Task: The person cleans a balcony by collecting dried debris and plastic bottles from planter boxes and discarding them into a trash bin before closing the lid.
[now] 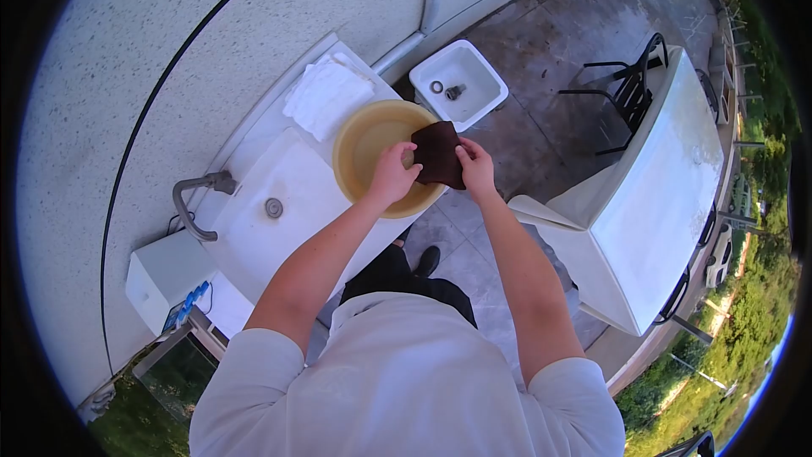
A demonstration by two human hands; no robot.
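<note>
A dark brown piece of cloth (438, 155) is stretched between my two hands, above the right side of a yellow round basin (345, 152). My left hand (395, 173) pinches the cloth's left edge, with thumb and fingers closed on it. At the opposite edge, my right hand (476, 167) grips the cloth the same way. The basin stands on the end of a white sink counter (320, 235), and its inside looks pale yellow; I cannot tell how much water it holds.
A folded white towel (328, 95) lies on the counter behind the basin. The grey faucet (194, 199) and a white box (167, 275) are to the left. Beyond the basin sits a small white tub (461, 76). To the right stand a white-covered table (655, 211) and a black chair (630, 93).
</note>
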